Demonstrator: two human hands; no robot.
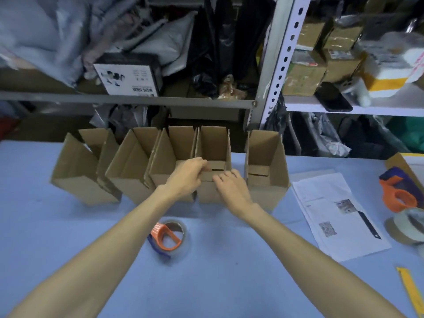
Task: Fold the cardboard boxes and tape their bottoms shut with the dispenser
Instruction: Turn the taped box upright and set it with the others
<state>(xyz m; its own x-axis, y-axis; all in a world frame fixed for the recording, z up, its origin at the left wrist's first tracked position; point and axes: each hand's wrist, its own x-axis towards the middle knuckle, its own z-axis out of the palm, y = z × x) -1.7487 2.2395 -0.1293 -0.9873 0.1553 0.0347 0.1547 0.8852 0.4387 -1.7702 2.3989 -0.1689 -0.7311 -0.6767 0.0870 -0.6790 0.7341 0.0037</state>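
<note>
Several open-topped cardboard boxes stand in a row at the back of the blue table [68,237]. My left hand [187,174] grips the near rim of the fourth box [214,145], fingers curled over its edge. My right hand [231,184] rests on the same box's front wall, fingers spread against the cardboard. The third box [171,154] touches it on the left. A fifth box [266,157] stands a small gap away on the right. An orange tape dispenser [168,237] with a clear roll lies on the table near me, between my forearms.
A second orange dispenser [398,193] and a tape roll [406,224] lie at the right edge. Printed sheets [330,216] with a black knife [367,222] on them sit right of the boxes. A yellow ruler [410,290] is at bottom right. Metal shelving [270,65] rises behind the table.
</note>
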